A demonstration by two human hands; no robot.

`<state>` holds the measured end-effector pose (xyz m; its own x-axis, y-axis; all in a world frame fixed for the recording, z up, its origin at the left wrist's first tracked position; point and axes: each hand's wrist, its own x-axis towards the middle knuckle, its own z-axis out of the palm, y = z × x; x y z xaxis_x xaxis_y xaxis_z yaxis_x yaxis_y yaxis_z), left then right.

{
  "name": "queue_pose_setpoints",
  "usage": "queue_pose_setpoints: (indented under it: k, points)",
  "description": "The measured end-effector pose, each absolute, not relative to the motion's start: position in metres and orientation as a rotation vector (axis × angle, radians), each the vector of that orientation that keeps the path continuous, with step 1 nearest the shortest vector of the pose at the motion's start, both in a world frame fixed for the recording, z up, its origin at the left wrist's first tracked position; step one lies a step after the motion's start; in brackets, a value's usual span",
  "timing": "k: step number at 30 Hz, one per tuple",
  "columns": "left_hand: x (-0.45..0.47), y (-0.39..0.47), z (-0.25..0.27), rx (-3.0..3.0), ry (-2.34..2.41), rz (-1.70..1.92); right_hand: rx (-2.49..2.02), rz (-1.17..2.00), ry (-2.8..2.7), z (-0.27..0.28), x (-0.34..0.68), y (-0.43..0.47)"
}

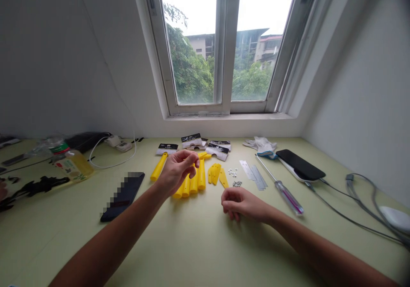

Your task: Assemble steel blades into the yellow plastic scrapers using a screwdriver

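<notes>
My left hand (179, 169) hovers over several yellow plastic handles (194, 184) lying side by side. Its fingers are curled and the thumb is pressed to them; whatever they may pinch is too small or hidden. One more yellow handle (159, 167) lies left of that hand, partly behind it. My right hand (241, 203) is low over the table, fingers loosely curled in, nothing visible in them. Just beyond it are small screws (237, 184), nuts (232, 172) and flat yellow pieces (216, 174) with holes. Thin metal blades (254, 175) lie farther right.
A screwdriver (282, 186) with a clear handle lies at right, near a black phone (301, 165), cables and white gloves (261, 144). Printed cards (192, 140) lie at the back. To the left are a dark, partly pixelated device (123, 197) and a bottle (72, 163).
</notes>
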<state>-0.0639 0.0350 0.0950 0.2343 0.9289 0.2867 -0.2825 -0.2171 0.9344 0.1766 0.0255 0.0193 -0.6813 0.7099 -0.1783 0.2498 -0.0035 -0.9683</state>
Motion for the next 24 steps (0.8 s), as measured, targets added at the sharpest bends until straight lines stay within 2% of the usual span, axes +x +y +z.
queue_pose_setpoints:
  k: [2,4,9,11,18,24]
  points:
    - [-0.076,0.049,0.089,1.515,0.858,1.244,-1.015,1.654,-1.960,0.025,0.184,0.030]
    - [-0.088,0.059,0.084,1.785,1.052,1.141,-1.070,1.450,-2.062,0.031,0.195,0.037]
    - [-0.106,0.072,0.077,2.202,1.335,0.994,-1.451,0.540,-2.306,0.045,0.237,0.073]
    - [-0.109,0.073,0.075,2.263,1.394,0.941,-1.615,0.361,-2.295,0.051,0.253,0.091]
    - [-0.108,0.074,0.066,2.205,2.022,0.440,-1.901,0.350,-2.265,0.053,0.264,0.135]
    - [-0.107,0.077,0.054,2.119,2.083,0.392,-2.040,0.353,-2.244,0.039,0.250,0.153]
